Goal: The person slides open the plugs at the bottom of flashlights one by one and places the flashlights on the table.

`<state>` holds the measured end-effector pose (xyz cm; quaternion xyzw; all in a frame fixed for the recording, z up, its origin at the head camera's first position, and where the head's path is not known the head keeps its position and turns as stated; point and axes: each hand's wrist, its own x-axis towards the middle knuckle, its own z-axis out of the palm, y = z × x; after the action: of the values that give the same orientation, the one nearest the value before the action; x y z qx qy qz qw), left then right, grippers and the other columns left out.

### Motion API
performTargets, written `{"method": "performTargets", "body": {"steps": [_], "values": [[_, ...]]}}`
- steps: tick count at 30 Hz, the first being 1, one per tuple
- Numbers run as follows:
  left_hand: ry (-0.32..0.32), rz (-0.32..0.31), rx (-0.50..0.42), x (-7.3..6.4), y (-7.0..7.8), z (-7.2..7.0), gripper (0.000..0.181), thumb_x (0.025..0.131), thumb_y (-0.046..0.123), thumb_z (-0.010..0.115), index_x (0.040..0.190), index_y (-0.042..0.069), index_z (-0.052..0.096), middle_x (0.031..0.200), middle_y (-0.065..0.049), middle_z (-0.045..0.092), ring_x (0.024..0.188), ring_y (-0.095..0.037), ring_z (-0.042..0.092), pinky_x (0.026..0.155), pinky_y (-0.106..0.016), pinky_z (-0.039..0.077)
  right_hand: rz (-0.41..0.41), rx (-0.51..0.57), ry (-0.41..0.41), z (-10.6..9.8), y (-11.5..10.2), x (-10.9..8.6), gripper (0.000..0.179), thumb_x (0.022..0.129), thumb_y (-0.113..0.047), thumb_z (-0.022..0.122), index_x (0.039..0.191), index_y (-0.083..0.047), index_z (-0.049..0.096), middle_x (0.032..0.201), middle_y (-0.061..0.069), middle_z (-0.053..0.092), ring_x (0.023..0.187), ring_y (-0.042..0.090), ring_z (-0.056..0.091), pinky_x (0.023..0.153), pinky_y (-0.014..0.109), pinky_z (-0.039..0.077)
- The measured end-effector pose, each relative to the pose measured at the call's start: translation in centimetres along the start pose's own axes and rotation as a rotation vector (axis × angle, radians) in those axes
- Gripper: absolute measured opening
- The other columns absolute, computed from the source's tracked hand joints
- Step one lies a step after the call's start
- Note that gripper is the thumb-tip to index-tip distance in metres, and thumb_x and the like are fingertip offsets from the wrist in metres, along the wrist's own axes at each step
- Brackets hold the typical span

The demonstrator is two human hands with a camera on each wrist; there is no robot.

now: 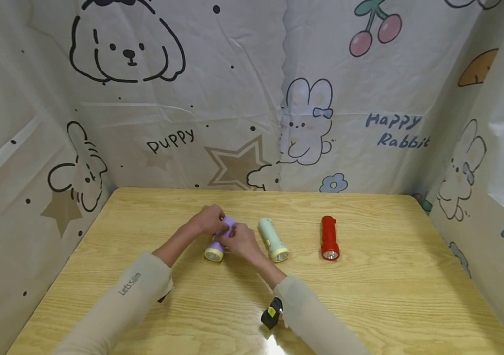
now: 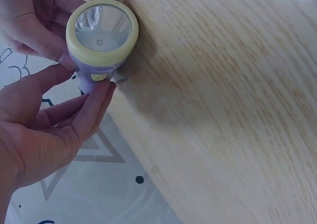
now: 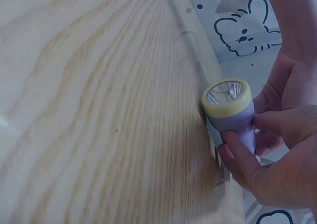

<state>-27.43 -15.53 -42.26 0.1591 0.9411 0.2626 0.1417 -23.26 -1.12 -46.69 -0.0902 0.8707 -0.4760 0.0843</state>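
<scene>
Well, flashlight [image 3: 232, 114] (purple) between both hands [image 1: 210, 220] [image 1: 243, 241].

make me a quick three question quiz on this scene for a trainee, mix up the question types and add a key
1. True or false: in the head view, the red flashlight lies to the right of the pale green flashlight.

2. What colour is the body of the held flashlight, gripped by the left hand and right hand?
A) red
B) purple
C) pale green

3. Fill in: counting the held one, the head view shows ___ flashlights in all.

Key: 1. true; 2. B; 3. three
</scene>
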Motion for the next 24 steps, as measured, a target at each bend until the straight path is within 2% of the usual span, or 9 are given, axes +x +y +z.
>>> {"method": "performTargets", "body": {"steps": [5,9,16,21,24], "values": [[-0.003,-0.023,-0.011,0.1,0.1,-0.2,0.022,0.087,0.008,0.064,0.066,0.007,0.057,0.055,-0.001,0.052,0.048,-0.008,0.044,0.045,-0.019,0.037,0.035,0.069,-0.020,-0.1,-0.2,0.1,0.021,0.091,-0.016,0.074,0.096,0.001,0.062,0.072,0.004,0.060,0.058,0.012,0.060,0.049,0.020,0.051],[0.023,-0.045,-0.012,0.2,0.2,-0.2,0.012,0.089,0.009,0.066,0.082,0.000,0.069,0.060,-0.004,0.057,0.051,-0.010,0.046,0.046,-0.019,0.037,0.039,0.085,-0.012,-0.2,-0.4,0.1,0.023,0.091,-0.014,0.074,0.103,0.003,0.063,0.076,0.006,0.061,0.061,0.013,0.062,0.052,0.021,0.053],[0.068,-0.040,-0.007,-0.2,0.7,-0.4,0.023,0.090,0.008,0.067,0.106,-0.008,0.071,0.072,-0.006,0.065,0.055,-0.012,0.050,0.048,-0.020,0.039,0.040,0.133,0.010,-0.3,-0.9,-0.1,0.033,0.091,-0.008,0.073,0.119,0.006,0.062,0.090,0.012,0.067,0.071,0.018,0.069,0.059,0.025,0.058],[0.092,-0.042,-0.013,-0.2,0.9,-0.4,0.028,0.090,0.010,0.069,0.110,-0.010,0.069,0.092,-0.015,0.071,0.069,-0.019,0.063,0.058,-0.026,0.051,0.036,0.177,0.020,-0.4,-1.0,-0.3,0.044,0.089,-0.005,0.074,0.129,0.007,0.059,0.100,0.019,0.068,0.076,0.023,0.070,0.062,0.026,0.059],[0.119,-0.039,-0.017,-0.3,1.1,-0.4,0.031,0.089,0.011,0.071,0.111,-0.011,0.068,0.099,-0.019,0.071,0.077,-0.023,0.066,0.065,-0.030,0.056,0.015,0.154,0.038,-0.6,-1.0,-0.4,0.048,0.089,-0.007,0.075,0.132,0.005,0.058,0.103,0.020,0.068,0.080,0.024,0.070,0.064,0.027,0.059]]}}
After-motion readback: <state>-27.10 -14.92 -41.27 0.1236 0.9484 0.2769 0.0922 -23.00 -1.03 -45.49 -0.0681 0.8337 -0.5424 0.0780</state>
